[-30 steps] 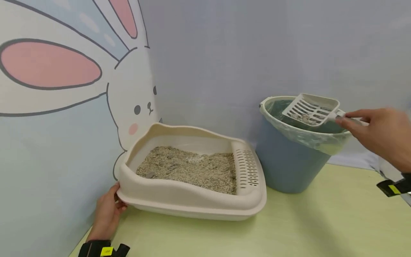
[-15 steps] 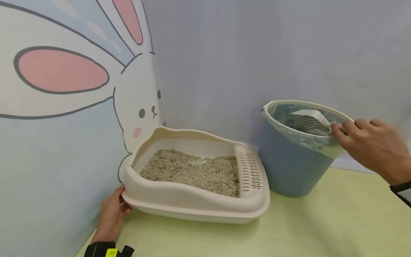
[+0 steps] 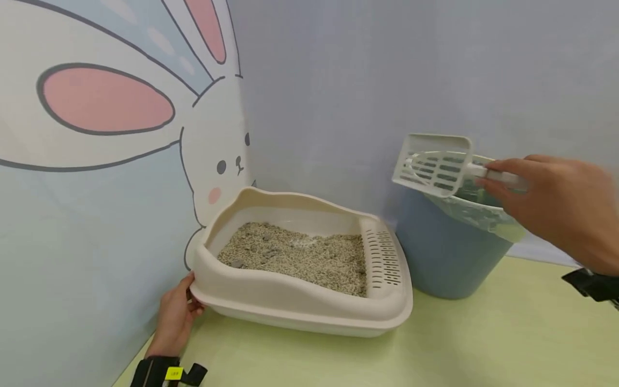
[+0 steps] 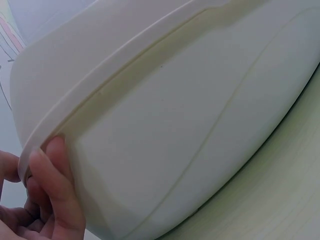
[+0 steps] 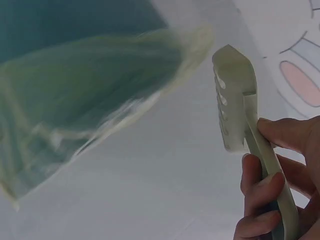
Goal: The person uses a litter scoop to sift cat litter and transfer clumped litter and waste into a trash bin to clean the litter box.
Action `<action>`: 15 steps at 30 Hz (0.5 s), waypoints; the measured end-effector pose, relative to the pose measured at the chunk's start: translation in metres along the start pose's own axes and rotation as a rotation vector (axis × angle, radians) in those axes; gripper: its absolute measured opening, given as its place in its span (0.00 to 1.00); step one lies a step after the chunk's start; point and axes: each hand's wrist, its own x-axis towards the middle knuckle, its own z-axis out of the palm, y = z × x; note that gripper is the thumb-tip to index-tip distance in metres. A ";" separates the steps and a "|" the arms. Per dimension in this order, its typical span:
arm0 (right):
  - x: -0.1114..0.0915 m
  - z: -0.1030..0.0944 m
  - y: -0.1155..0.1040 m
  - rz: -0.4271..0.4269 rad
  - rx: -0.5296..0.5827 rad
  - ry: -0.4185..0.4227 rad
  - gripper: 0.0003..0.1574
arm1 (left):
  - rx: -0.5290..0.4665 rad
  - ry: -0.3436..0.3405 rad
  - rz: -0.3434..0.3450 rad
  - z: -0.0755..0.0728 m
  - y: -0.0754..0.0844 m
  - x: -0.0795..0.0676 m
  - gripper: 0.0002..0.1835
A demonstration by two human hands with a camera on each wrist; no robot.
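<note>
A pale slotted litter scoop (image 3: 432,164) hangs over the left rim of the blue bucket (image 3: 450,247), its slots bare of clumps. My right hand (image 3: 561,199) grips its handle, fingers curled round it in the right wrist view. At the near left corner of the cream litter box (image 3: 300,303), my left hand (image 3: 176,312) holds the box's rim. In the left wrist view, fingertips (image 4: 57,150) are tucked under that rim (image 4: 100,75). Grainy litter (image 3: 300,263) with a few darker clumps fills the box floor.
A clear plastic liner (image 3: 483,215) is folded over the bucket's rim. The box's slotted ledge (image 3: 382,258) is close beside the bucket. A wall with a rabbit drawing (image 3: 222,166) borders the left. Both stand on a yellow-green surface (image 3: 459,344).
The scoop first held clumps above the bucket, then was tipped down into it. Now it is raised, turned level and moved left, without clumps. The left hand stays at the box corner.
</note>
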 end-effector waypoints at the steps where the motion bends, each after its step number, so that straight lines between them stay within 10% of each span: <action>1: 0.005 0.000 -0.008 -0.002 0.024 -0.019 0.20 | 0.000 0.004 0.003 -0.001 0.000 0.000 0.26; 15: 0.029 0.057 -0.082 0.024 0.380 -0.590 0.08 | 0.021 0.004 0.015 -0.002 -0.002 -0.001 0.27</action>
